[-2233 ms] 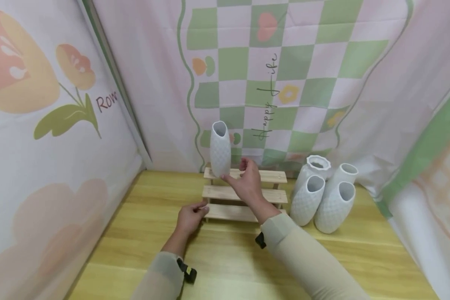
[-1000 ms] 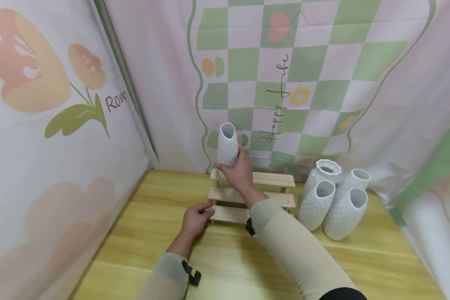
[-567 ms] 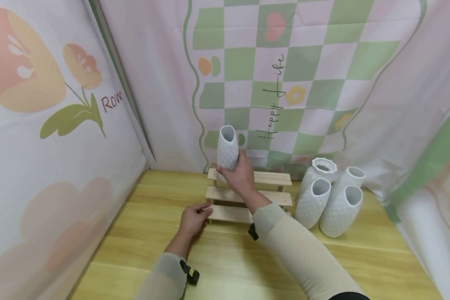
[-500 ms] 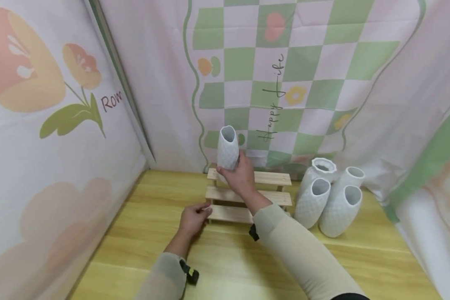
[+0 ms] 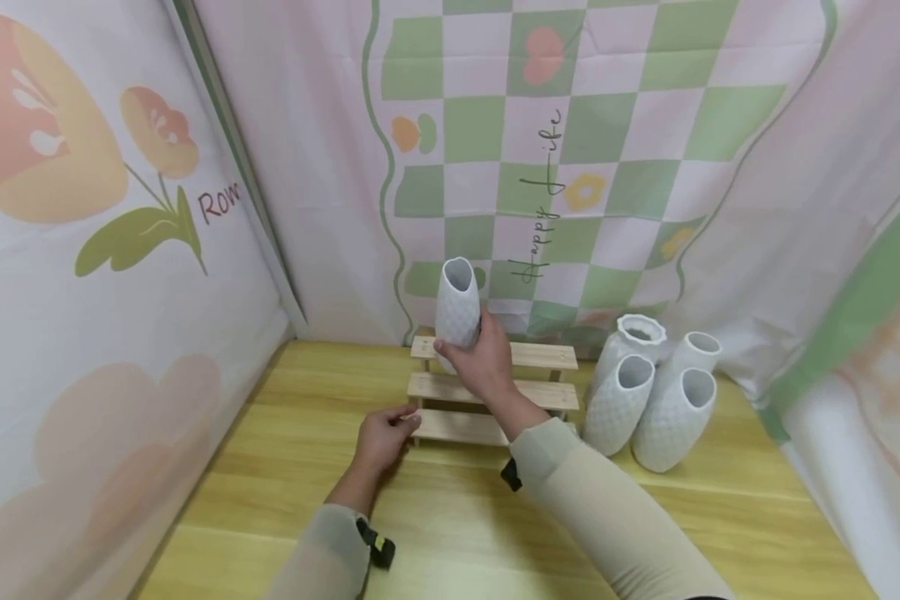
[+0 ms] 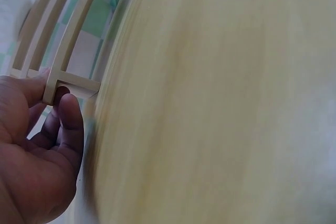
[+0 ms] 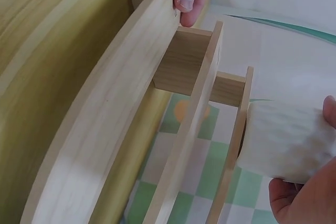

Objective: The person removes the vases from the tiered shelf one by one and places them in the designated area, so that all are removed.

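A white vase (image 5: 457, 304) with a quilted texture and a slanted mouth is gripped low by my right hand (image 5: 483, 358), thumb on its left side. Its base is at the left part of the top tier of a three-tier wooden stand (image 5: 461, 427); whether it fully rests there is hard to tell. In the right wrist view, the vase's lower end (image 7: 283, 137) meets or nearly meets the top board. My left hand (image 5: 380, 437) pinches the left end of the lowest board, thumb above and fingers below, as the left wrist view confirms.
Several white vases cluster right of the stand: a ruffled-rim vase (image 5: 637, 333), a round-mouthed one (image 5: 693, 350), and two slant-mouthed ones, a left vase (image 5: 618, 408) and a right vase (image 5: 671, 425). A checkered cloth (image 5: 532, 167) hangs behind the wooden table (image 5: 270, 500).
At first the vase stood on the top board with my right hand beside it. That hand has since gripped it and shifted it slightly right and nearer. My left hand stays on the stand.
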A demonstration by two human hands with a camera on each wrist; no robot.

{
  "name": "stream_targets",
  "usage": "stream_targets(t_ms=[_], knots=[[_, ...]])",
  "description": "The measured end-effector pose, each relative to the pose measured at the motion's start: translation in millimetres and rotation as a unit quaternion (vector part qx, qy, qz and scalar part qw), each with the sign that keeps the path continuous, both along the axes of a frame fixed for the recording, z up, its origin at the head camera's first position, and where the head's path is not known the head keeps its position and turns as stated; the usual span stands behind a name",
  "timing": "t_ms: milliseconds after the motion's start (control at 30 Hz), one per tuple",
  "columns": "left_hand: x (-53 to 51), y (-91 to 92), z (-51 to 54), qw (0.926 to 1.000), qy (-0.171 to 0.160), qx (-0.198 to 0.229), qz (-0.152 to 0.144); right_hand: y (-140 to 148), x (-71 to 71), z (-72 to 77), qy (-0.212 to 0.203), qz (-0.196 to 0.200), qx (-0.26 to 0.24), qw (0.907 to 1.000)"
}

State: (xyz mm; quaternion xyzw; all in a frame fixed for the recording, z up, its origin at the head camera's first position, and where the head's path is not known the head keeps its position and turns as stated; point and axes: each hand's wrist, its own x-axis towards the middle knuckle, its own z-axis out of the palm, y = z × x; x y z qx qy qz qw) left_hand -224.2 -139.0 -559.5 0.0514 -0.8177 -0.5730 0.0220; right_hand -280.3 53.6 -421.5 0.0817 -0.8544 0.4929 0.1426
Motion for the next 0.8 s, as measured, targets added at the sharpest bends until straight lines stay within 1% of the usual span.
stream_targets(t_ms=[100,233,500,667,800], knots=[[0.9,0.3,1.8,1.0000,0.002,-0.004,0.001,2,4.5,0.1,0.002,-0.001,-0.001,1.0000],[1.8,0.4,3.6,1.0000,-0.003,-0.004,0.000,5,10.7,-0.1,-0.003,-0.002,0.001,1.0000],[2.4,-2.3,1.2,1.0000,-0.005,0.003,-0.002,9,22.7,-0.1,-0.009,-0.001,0.003,1.0000],[1.6,-1.7,-0.3,1.0000,-0.002,-0.003,-0.004,14,29.9,-5.6,-0.025,-0.010,0.004,0.9996],[0.6,0.1,0.4,1.0000,-0.009,0.003,-0.002,19,34.1,-11.3,-0.032,-0.015,-0.004,0.9994]])
